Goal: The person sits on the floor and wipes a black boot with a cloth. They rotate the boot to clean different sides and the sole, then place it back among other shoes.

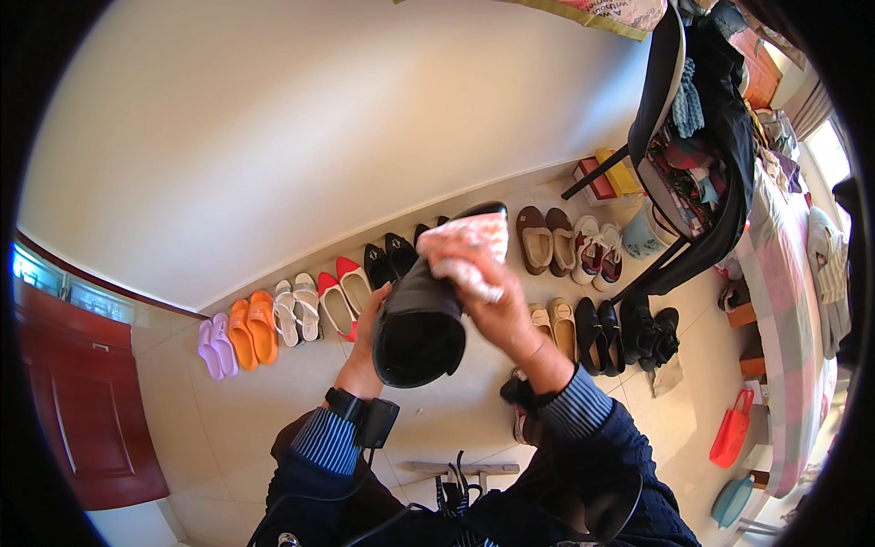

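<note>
A black leather boot (418, 328) is held up in front of me, its open shaft towards me and its toe pointing away. My left hand (368, 342) grips the boot's shaft from the left; most of its fingers are hidden behind the leather. In my right hand (495, 294) is a pink and white cloth (465, 243), pressed on the boot's upper near the toe. Beyond the boot, pairs of shoes stand on the tiled floor along the wall, among them red and white flats (337, 308) and brown fleece-lined shoes (535, 239).
Orange slippers (253, 331) and purple slippers (217, 347) stand at the left, near a red-brown door (89, 410). Black shoes (589, 335) stand at the right. A black fabric-covered rack (735, 212) holds clothes, beside a bed (786, 328). A red bag (731, 431) lies lower right.
</note>
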`<state>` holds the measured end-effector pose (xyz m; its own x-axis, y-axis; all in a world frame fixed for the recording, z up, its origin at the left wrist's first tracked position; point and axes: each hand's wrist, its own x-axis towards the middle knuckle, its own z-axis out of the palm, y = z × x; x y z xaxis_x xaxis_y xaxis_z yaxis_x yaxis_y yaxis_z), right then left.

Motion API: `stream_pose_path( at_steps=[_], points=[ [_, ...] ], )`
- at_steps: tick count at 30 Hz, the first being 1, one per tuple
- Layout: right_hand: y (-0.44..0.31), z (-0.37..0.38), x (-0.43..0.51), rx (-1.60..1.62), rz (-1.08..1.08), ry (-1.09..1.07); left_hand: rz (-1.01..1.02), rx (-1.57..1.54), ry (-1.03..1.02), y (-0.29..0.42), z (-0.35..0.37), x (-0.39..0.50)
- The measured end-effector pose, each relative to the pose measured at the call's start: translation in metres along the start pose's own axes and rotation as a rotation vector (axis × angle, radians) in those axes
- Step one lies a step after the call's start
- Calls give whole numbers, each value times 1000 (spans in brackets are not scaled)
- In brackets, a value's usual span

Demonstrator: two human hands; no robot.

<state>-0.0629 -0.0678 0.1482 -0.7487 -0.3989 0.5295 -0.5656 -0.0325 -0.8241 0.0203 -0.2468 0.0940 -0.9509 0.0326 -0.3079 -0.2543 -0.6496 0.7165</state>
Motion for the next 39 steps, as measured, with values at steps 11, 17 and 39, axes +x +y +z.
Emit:
stream_pose_path(
  at_steps=[11,17,39],
  points=[
    [38,-42,16,-448,-5,138,-263,-333,193,0,-22,8],
    [4,-18,2,-25,33,-328,-81,39,115,-4,-27,19],
    [21,-41,21,-447,-120,18,52,162,198,10,-2,-4]
  ],
)
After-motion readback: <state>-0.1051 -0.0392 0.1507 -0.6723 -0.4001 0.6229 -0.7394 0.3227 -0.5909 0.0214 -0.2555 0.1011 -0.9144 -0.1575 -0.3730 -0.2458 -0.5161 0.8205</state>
